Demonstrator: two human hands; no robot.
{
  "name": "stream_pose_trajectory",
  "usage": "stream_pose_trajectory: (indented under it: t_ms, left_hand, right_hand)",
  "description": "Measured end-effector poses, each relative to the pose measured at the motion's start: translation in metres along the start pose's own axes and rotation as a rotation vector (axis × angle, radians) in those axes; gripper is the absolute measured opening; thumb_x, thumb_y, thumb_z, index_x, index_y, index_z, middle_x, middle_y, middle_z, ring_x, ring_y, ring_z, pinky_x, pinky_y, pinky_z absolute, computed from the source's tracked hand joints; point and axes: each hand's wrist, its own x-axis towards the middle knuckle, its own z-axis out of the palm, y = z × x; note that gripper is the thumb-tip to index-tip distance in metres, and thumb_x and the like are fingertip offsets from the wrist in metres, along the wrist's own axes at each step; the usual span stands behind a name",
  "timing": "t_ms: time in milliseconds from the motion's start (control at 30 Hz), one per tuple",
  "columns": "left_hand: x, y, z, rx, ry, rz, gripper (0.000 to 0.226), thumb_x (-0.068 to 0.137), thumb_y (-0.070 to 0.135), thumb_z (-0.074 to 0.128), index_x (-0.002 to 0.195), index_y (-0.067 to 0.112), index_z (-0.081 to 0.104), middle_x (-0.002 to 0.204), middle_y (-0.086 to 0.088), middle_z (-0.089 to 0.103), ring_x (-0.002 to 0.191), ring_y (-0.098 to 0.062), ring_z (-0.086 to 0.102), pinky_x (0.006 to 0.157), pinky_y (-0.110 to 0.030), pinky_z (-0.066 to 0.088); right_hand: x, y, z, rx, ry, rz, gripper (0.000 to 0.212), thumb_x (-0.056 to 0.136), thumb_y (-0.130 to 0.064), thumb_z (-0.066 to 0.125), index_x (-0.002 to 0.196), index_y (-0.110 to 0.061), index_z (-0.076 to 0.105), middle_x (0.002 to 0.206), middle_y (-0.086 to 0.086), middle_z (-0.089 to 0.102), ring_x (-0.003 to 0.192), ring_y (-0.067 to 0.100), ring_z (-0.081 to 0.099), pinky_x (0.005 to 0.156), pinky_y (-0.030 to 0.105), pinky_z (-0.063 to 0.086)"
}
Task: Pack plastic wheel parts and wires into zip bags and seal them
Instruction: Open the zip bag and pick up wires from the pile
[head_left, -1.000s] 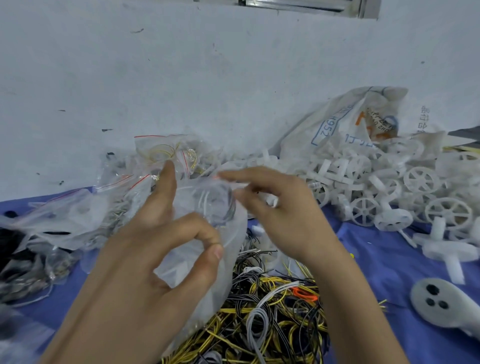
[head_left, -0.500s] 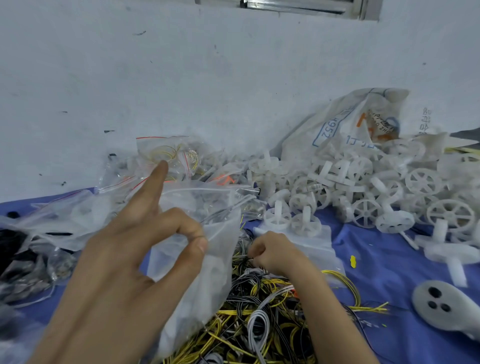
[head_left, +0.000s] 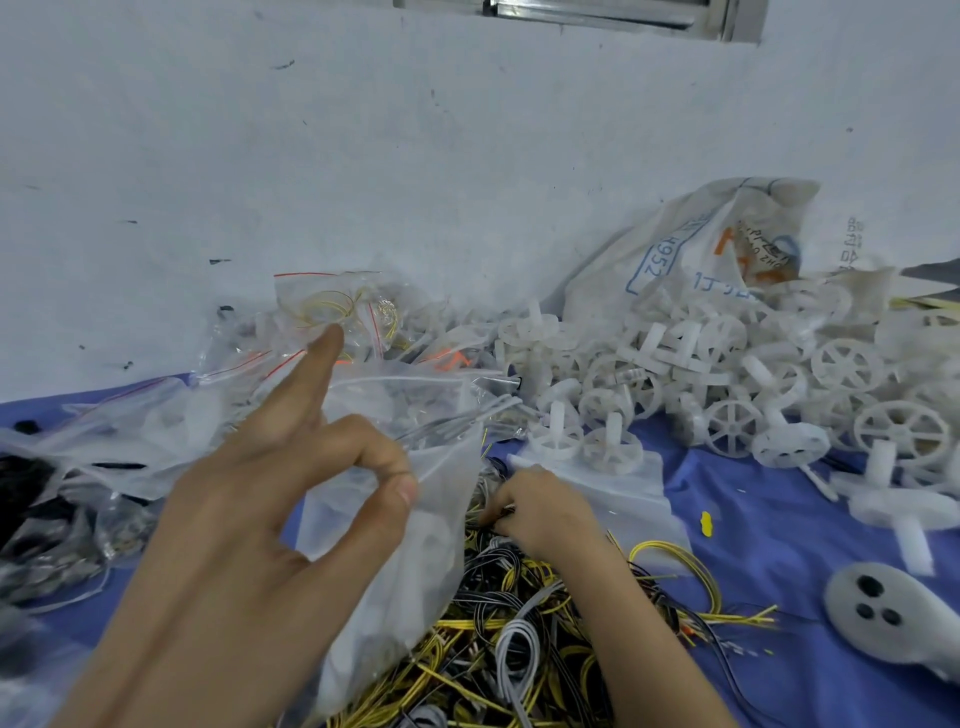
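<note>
Left hand (head_left: 244, 530): raised over the near left of the blue-covered tabletop (head_left: 769, 561). Its fingers (head_left: 374, 447) are grasping: the thumb and one bent finger pinch the upper edge of a clear plastic zip bag (head_left: 415, 582). The forefinger is stretched straight toward the wall. The bag hangs from that pinch over the near wires, with its mouth gaping to the right. A pale shape shows inside; what it is cannot be told.

Right hand (head_left: 550, 512): lower, just right of the bag, knuckles up. Its fingers (head_left: 506, 501) are curled into the tangled heap of yellow, black and white wires (head_left: 514, 649) and clenched on a few dark strands.

Heap of white plastic spoked wheel parts (head_left: 727, 374): beyond and right of the right hand, apart from both hands. Two wheels stand on a flat clear zip bag (head_left: 628, 496) just behind the right hand.

Also noted:
- A white printed sack (head_left: 696, 249) against the wall.
- Filled clear bags with red strips (head_left: 332, 312) at left rear.
- A grey-white rounded piece with three dark holes (head_left: 893, 639) at near right.
</note>
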Motion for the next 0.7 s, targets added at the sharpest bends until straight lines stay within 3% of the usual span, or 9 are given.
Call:
stream_pose_trajectory:
  t_ms: [100,233,300,400,467,533,600,700]
  left_hand:
    - [-0.004,-0.001,0.003,-0.002,0.045,-0.007,0.009,0.075,0.047,0.053,0.079,0.043,0.06,0.148,0.017,0.039,0.131,0.001,0.041,0.081,-0.018,0.046]
    - [-0.003,0.0,0.002,0.039,0.025,0.004,0.009,0.076,0.047,0.051,0.079,0.042,0.058,0.146,0.018,0.039,0.133,0.005,0.035,0.082,0.001,0.034]
    - [-0.003,0.002,0.002,0.048,0.023,-0.005,0.01,0.075,0.046,0.051,0.079,0.041,0.058,0.146,0.016,0.04,0.133,0.005,0.034,0.085,0.0,0.033]
    - [-0.002,0.004,0.001,0.023,0.029,-0.028,0.014,0.074,0.048,0.051,0.079,0.039,0.06,0.147,0.017,0.039,0.134,0.007,0.032,0.081,-0.005,0.037]
    - [-0.003,0.004,0.0,-0.001,0.02,-0.051,0.017,0.072,0.05,0.051,0.08,0.039,0.061,0.147,0.02,0.037,0.133,0.01,0.031,0.083,-0.017,0.043]
    - [-0.004,0.003,-0.001,-0.009,0.016,-0.067,0.019,0.071,0.05,0.051,0.081,0.039,0.062,0.148,0.023,0.035,0.132,0.011,0.031,0.083,-0.022,0.042]
    - [-0.004,0.003,-0.001,0.002,0.016,-0.07,0.02,0.071,0.051,0.051,0.082,0.039,0.063,0.147,0.028,0.032,0.133,0.01,0.031,0.083,-0.024,0.04]
    - [-0.005,0.004,0.0,-0.014,0.006,-0.101,0.025,0.069,0.055,0.049,0.084,0.041,0.064,0.146,0.034,0.027,0.131,0.016,0.029,0.083,-0.023,0.04]
  right_hand:
    - [0.002,0.001,0.005,-0.032,0.013,0.025,0.035,0.087,-0.015,0.058,0.112,-0.039,0.067,0.145,0.007,0.035,0.116,0.027,0.054,0.09,0.03,0.045]
    - [0.004,0.0,0.007,-0.035,0.11,0.012,0.021,0.085,-0.016,0.059,0.101,-0.027,0.069,0.132,0.008,0.051,0.11,0.028,0.055,0.078,0.03,0.045]
    - [0.002,-0.001,-0.004,0.002,0.185,0.005,0.016,0.088,-0.017,0.057,0.101,-0.022,0.065,0.118,0.006,0.06,0.101,0.028,0.058,0.076,0.03,0.044]
    - [-0.004,0.001,-0.033,0.125,0.388,-0.022,0.008,0.09,-0.016,0.058,0.097,-0.014,0.061,0.102,0.001,0.052,0.081,0.021,0.055,0.068,0.025,0.041]
    - [-0.012,0.005,-0.054,0.285,0.501,-0.016,0.007,0.089,-0.009,0.058,0.094,-0.012,0.06,0.087,-0.003,0.052,0.065,0.007,0.048,0.057,0.012,0.036]
    - [-0.025,0.006,-0.073,0.567,0.535,-0.001,0.01,0.089,-0.002,0.057,0.091,-0.012,0.056,0.08,0.002,0.059,0.055,0.006,0.047,0.055,0.016,0.038]
    - [-0.042,0.006,-0.089,0.927,0.513,-0.036,0.009,0.09,0.003,0.055,0.091,-0.006,0.057,0.072,0.009,0.06,0.045,0.009,0.046,0.042,0.024,0.038]
    - [-0.067,0.002,-0.107,1.204,0.365,-0.177,0.01,0.087,0.002,0.056,0.089,0.0,0.066,0.064,0.006,0.06,0.044,0.009,0.045,0.037,0.018,0.034]
